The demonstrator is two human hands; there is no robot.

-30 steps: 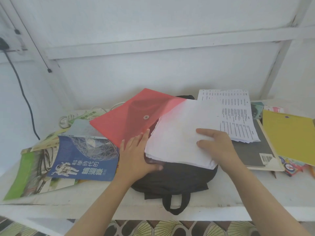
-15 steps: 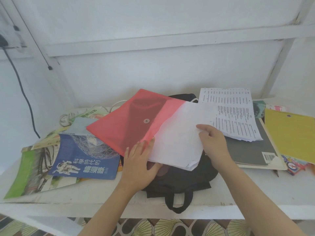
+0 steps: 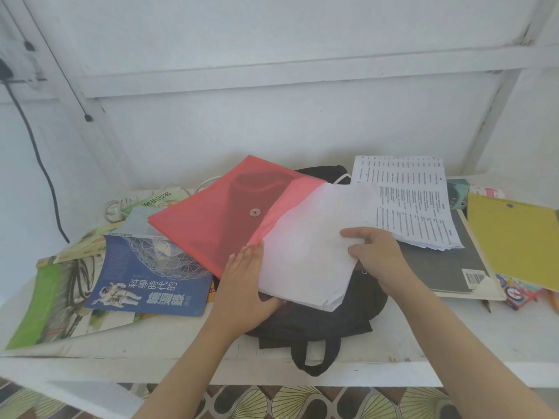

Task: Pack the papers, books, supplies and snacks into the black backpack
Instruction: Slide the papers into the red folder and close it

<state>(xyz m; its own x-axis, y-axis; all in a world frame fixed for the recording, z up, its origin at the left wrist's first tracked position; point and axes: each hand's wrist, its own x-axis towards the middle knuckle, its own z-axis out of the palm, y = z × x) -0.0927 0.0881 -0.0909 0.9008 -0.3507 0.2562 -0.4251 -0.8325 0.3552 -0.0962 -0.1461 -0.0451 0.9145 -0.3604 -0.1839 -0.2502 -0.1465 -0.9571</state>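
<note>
The black backpack (image 3: 317, 325) lies flat at the table's front middle, its loop handle hanging over the edge. On top of it rests a red snap folder (image 3: 217, 219) with a stack of white papers (image 3: 308, 246) partly slid into its open end. My left hand (image 3: 245, 285) holds the folder's near edge, thumb under the papers. My right hand (image 3: 372, 252) grips the right edge of the white stack.
A blue book (image 3: 151, 276) and green magazines (image 3: 51, 300) lie at the left. Printed sheets (image 3: 414, 201) rest on a dark book (image 3: 447, 267) at the right, beside a yellow folder (image 3: 514, 240) and colourful snack packets (image 3: 520, 293). A white wall stands behind.
The white stack has slid leftward, deeper into the red folder, pushed by my right hand. My left hand shifted slightly along the folder's edge.
</note>
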